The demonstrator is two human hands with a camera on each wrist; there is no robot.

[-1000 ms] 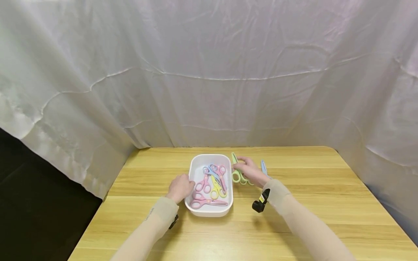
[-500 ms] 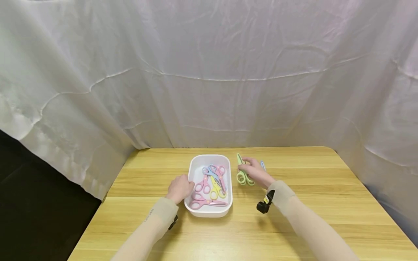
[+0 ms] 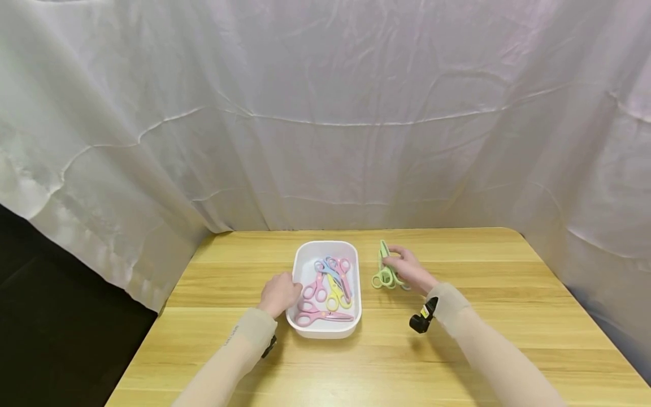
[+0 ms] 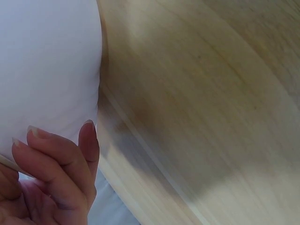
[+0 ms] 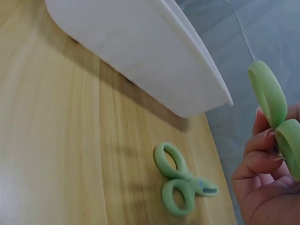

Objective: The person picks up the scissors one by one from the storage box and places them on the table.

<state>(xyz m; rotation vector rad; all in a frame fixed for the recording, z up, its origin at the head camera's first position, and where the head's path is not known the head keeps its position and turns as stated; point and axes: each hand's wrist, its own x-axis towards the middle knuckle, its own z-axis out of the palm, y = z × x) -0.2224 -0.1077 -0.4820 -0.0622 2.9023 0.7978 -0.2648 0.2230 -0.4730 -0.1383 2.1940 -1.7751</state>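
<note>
A white plastic box (image 3: 326, 334) stands on the table with several children's scissors (image 3: 342, 287) in pink, yellow and blue lying inside. My left hand (image 3: 279, 294) grips the box's left rim, its curled fingers (image 4: 61, 159) against the outer wall in the left wrist view. To the right of the box, my right hand (image 3: 411, 270) pinches a pair of green scissors (image 5: 268, 93), raised above the table. A second green pair of scissors (image 5: 183, 182) lies flat on the wood below it. The inside of the box is hidden from both wrist views.
The wooden table (image 3: 458, 362) reaches to a hanging grey-white curtain (image 3: 325, 169) at the back and sides. A black area (image 3: 61, 294) lies beyond the table's left edge.
My right hand has moved right, away from the box, carrying the green scissors. The blue scissors seen earlier beside that hand are now mostly hidden behind it. My left hand stays on the rim.
</note>
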